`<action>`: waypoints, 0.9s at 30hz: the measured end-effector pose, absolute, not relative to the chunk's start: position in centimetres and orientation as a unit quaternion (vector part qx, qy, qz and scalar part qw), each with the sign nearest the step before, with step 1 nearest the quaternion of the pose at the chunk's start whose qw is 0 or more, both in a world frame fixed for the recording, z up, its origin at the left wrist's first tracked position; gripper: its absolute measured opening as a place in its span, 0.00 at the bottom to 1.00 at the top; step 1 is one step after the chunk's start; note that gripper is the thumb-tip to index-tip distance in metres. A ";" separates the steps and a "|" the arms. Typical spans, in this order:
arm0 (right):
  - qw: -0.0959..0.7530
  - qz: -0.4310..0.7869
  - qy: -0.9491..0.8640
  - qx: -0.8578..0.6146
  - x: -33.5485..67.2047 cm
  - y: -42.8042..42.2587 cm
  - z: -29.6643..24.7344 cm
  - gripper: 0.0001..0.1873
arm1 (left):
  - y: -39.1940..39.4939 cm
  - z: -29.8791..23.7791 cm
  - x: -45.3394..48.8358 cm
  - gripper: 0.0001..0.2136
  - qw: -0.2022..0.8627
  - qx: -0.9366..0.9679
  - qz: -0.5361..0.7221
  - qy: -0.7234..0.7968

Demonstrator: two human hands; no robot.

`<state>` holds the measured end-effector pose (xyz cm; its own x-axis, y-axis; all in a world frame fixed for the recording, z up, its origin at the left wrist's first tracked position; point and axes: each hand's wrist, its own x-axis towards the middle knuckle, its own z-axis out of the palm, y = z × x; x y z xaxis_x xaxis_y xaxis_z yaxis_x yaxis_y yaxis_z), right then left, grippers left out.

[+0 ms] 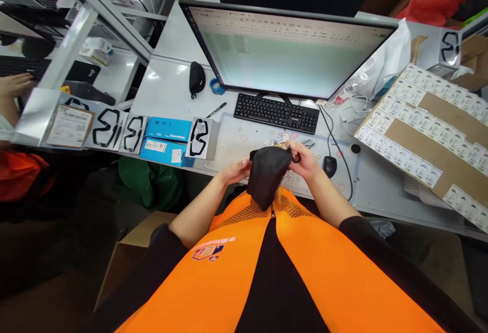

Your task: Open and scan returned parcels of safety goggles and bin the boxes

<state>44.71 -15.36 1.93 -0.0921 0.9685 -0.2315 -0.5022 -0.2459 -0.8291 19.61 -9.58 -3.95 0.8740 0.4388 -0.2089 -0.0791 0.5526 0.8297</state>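
Observation:
A black fabric pouch (269,173) is held up between my hands, just in front of my orange vest and over the desk's near edge. On its left side, my left hand (235,171) grips the edge, with the fingertips partly behind the fabric. My right hand (304,161) is closed on the upper right corner, where a small black loop shows by the fingers. Something small and yellow peeks out at the pouch's top edge, too little of it visible to name. The pouch's contents, if any, are hidden.
Beyond the pouch are a keyboard (276,113), a monitor (290,53) and a mouse (330,165). Blue boxes (168,134) and white boxes line the left edge. A black case (196,79) lies behind a pen (216,110). A label-covered cardboard sheet (414,134) juts in at right.

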 end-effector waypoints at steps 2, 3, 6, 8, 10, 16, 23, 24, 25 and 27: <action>0.532 0.653 -0.294 -0.452 44.4 -14.0 1.8 0.36 | -9.0 -3.8 20.6 0.44 0.894 0.392 0.116 0.185; 0.518 0.625 -0.310 -0.495 44.5 -13.3 1.6 0.34 | -9.1 -3.6 21.1 0.41 0.902 0.366 0.126 0.191; 0.482 0.473 -0.379 -0.633 45.7 -12.5 0.9 0.31 | -10.4 -2.5 22.8 0.38 0.907 0.272 0.225 0.229; 0.468 0.383 -0.409 -0.683 46.4 -13.1 0.5 0.30 | -11.1 -1.6 23.6 0.39 0.890 0.214 0.308 0.258; 0.451 0.384 -0.423 -0.686 46.4 -14.4 0.0 0.29 | -11.0 -0.7 23.9 0.41 0.860 0.179 0.377 0.293; 0.371 0.605 -0.447 -0.545 42.2 -18.2 -1.5 0.34 | -8.8 0.0 23.9 0.46 0.792 0.150 0.457 0.375; 0.307 0.494 -0.541 -0.607 41.4 -18.7 -1.3 0.24 | -8.9 -0.6 24.5 0.42 0.773 0.164 0.461 0.403; 0.301 0.506 -0.538 -0.604 41.4 -18.7 -1.3 0.23 | -8.9 -0.9 24.6 0.40 0.766 0.168 0.467 0.408; 0.303 0.522 -0.524 -0.601 41.2 -18.8 -1.3 0.22 | -8.9 -1.2 24.7 0.39 0.758 0.174 0.475 0.411; 0.332 0.553 -0.466 -0.606 40.6 -18.8 -1.6 0.19 | -9.0 -1.9 24.9 0.38 0.733 0.196 0.501 0.416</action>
